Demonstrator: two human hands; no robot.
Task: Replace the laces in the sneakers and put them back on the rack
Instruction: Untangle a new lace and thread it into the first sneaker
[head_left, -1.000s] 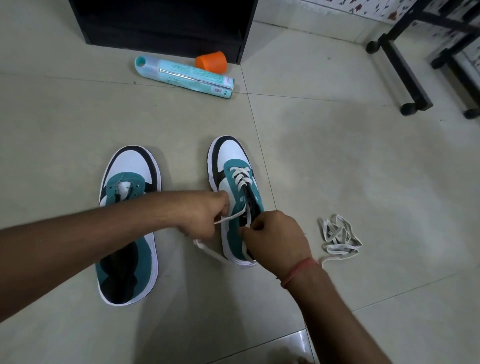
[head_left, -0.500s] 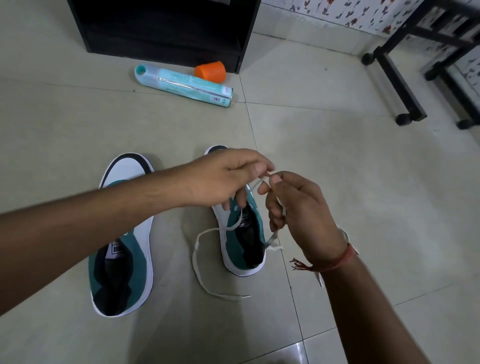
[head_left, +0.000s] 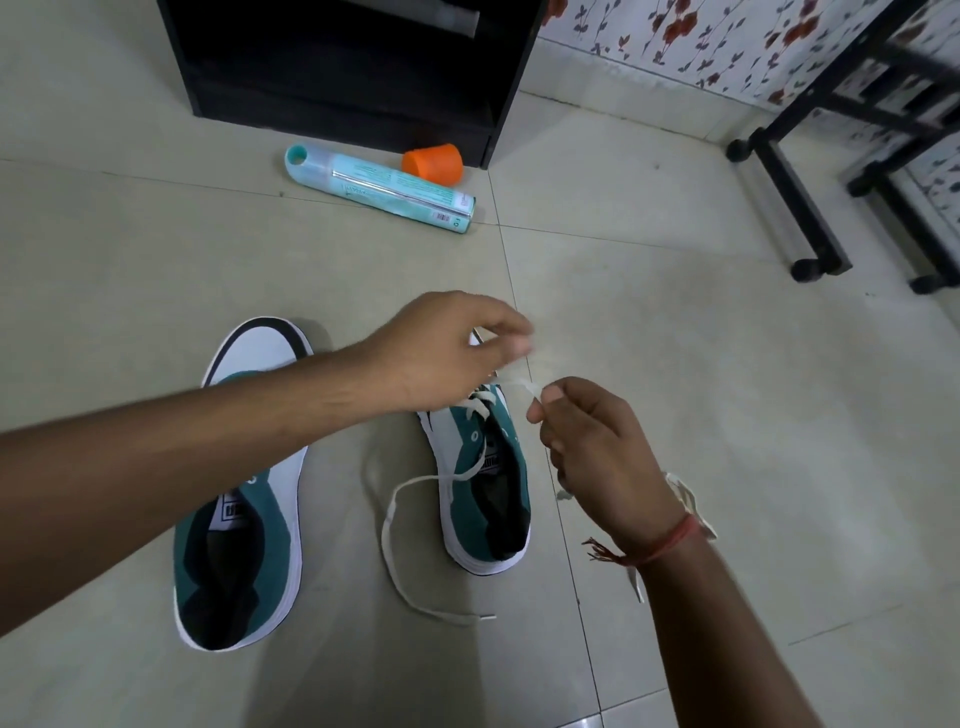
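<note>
Both hands hover over a teal-and-white sneaker on the tiled floor: the right hand pinches a white lace between thumb and forefinger, the left hand has its fingertips curled near the same blurred strand, though whether it grips the strand is unclear. The lace's free end trails across the floor. A second, unlaced sneaker sits alongside, partly under the left forearm. Behind lie a teal spray can, an orange cap and a black rack.

L hand & R hand lifted off sneaker, now apart, lace pulled up btwn them
</note>
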